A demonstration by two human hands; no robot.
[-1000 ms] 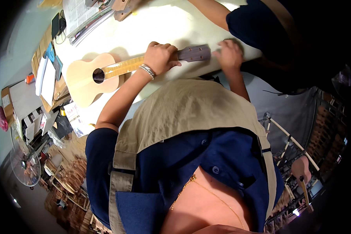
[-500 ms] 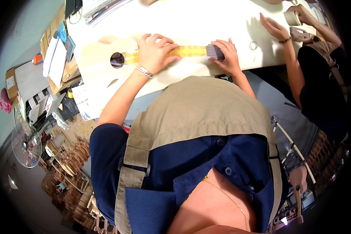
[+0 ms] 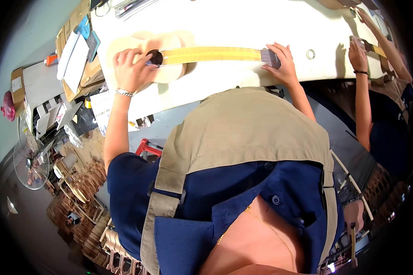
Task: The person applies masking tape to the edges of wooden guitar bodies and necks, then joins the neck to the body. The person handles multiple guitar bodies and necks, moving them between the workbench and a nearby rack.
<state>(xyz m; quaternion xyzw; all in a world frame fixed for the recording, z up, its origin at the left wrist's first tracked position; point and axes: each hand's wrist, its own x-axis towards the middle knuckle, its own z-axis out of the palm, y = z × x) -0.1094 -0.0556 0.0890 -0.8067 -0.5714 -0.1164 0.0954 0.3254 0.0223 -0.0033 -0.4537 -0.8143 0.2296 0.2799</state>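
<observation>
A pale, unfinished small guitar body (image 3: 119, 46) lies on the white table to the left, its dark round sound hole (image 3: 155, 57) showing. A long strip (image 3: 211, 54), yellow along its length and greyish at its right end, stretches rightward from the hole. My left hand (image 3: 132, 68) is over the body, thumb and fingers closed at the strip's left end beside the hole. At the other end, my right hand (image 3: 282, 64) has thumb and fingers wrapped round the grey part. Whether the strip touches the wood beneath, I cannot tell.
A tape ring (image 3: 310, 54) lies on the white table (image 3: 243, 27), right of my right hand. Further right, another person's hand (image 3: 358, 57) is beside a pale headstock (image 3: 357, 42). Cardboard and papers (image 3: 73, 64) crowd the left; a red stool (image 3: 147, 147) stands below the table edge.
My left hand has gone left from the middle of the strip to its end at the sound hole. My right hand has shifted slightly right. The other person's hands have moved.
</observation>
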